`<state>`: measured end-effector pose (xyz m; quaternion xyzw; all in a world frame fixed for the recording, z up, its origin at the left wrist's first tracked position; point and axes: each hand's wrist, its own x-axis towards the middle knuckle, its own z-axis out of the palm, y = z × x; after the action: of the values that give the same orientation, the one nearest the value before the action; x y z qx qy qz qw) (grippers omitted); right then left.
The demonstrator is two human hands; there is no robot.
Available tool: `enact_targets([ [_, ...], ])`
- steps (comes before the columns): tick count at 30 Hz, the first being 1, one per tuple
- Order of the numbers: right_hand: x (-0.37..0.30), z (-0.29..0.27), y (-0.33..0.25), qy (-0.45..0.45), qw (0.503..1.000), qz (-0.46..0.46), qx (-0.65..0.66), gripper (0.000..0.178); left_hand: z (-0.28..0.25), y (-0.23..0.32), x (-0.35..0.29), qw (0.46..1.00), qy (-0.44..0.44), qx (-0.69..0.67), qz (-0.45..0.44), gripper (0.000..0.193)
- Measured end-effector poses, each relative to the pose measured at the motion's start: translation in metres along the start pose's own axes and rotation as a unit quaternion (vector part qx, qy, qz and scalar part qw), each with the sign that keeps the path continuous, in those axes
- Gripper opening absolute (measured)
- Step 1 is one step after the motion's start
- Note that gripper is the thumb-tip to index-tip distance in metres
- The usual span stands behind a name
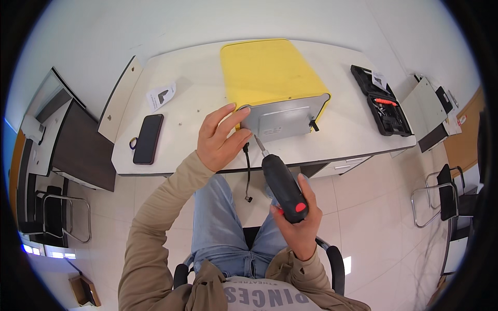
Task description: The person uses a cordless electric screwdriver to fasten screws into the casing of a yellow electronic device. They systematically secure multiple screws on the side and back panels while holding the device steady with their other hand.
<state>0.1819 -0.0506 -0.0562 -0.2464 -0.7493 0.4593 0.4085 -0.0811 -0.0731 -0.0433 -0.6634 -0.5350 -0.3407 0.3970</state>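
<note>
A yellow box-shaped case [275, 70] lies on the white table, its grey metal end panel [282, 119] turned toward me. My left hand [222, 136] is at the panel's left corner, fingers bent around the edge; whether anything small sits between thumb and fingers is hidden. In my right hand [301, 220] is a black cordless screwdriver [282, 184] with a red spot at its end. Its bit [259, 144] points up toward the panel's lower left corner, close to my left fingertips. A black cable [248, 171] hangs from the case over the table's front edge.
A black phone [148, 139] and a small ring-shaped item [133, 143] lie at the table's left. Behind them is a printed paper slip [161, 96]. An opened black tool case [386, 111] with bits and an orange-red tool [385, 102] is at the right. Chairs stand on both sides.
</note>
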Motion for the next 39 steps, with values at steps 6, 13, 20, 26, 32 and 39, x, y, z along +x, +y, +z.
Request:
enact_targets([
  [6, -0.005, -0.004, 0.000, 0.031, 0.999, 0.023, 0.018, 0.077, 0.001, -0.002, -0.002, 0.999, 0.023, 0.020, 0.022, 0.025],
  [13, -0.006, -0.002, -0.004, 0.044, 0.998, 0.023, 0.030, 0.078, 0.003, 0.000, -0.002, 0.998, 0.043, 0.033, 0.024, 0.021],
  [20, -0.008, 0.000, 0.000, 0.053, 0.998, 0.036, 0.025, 0.078, 0.009, 0.003, -0.004, 0.998, 0.057, 0.038, 0.016, 0.021],
  [26, -0.009, -0.003, 0.002, 0.028, 0.998, 0.041, 0.033, 0.078, 0.009, 0.000, -0.003, 0.996, 0.057, 0.058, 0.031, 0.022],
  [32, -0.010, -0.003, 0.000, 0.022, 0.998, 0.046, 0.039, 0.077, 0.007, -0.002, -0.001, 0.997, 0.046, 0.047, 0.042, 0.024],
  [39, -0.011, -0.005, 0.000, 0.025, 0.998, 0.049, 0.030, 0.076, 0.011, -0.004, -0.002, 0.997, 0.055, 0.030, 0.033, 0.027],
])
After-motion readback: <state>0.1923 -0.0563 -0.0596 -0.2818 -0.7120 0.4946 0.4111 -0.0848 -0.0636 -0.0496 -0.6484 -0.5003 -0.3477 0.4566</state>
